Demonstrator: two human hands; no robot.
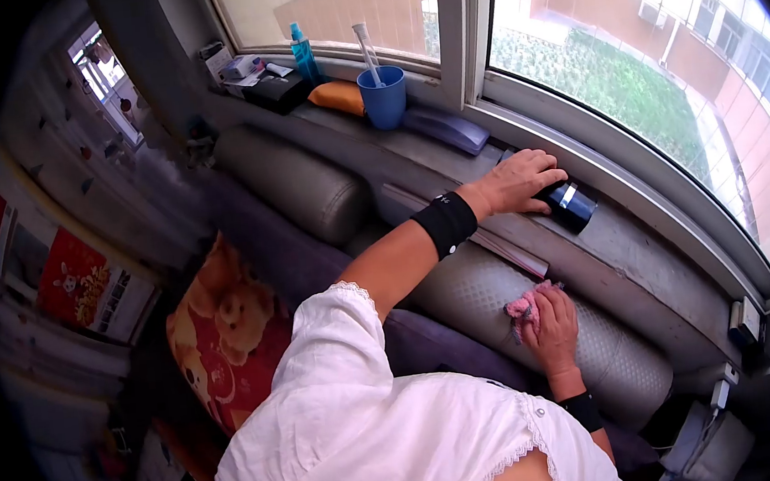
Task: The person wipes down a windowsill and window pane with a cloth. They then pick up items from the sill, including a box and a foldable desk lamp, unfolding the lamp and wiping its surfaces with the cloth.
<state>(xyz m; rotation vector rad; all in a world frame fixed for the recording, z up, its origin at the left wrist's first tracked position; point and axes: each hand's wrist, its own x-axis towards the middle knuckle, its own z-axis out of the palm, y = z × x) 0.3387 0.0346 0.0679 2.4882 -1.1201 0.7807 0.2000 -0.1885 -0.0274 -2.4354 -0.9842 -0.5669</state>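
Note:
My left hand [517, 181] reaches over to the windowsill. Its fingers are curled over one end of a dark, glossy object [574, 207] with a bright reflection; its kind I cannot make out. Lower down, my right hand [554, 328] is closed on a crumpled pink cloth [526, 309], which rests against the grey quilted bolster cushion [614, 349]. A thin, flat, pale-edged item [516, 252] stands between the cushion and the sill, under my left forearm. Black bands circle both wrists.
Along the sill [643, 264] stand a blue cup [384, 101] with a clear tube-like item, an orange pack [336, 98], a blue spray bottle [303, 57] and a purple-grey case [446, 131]. The window [467, 32] borders the sill. A charger [721, 392] and cable are at lower right.

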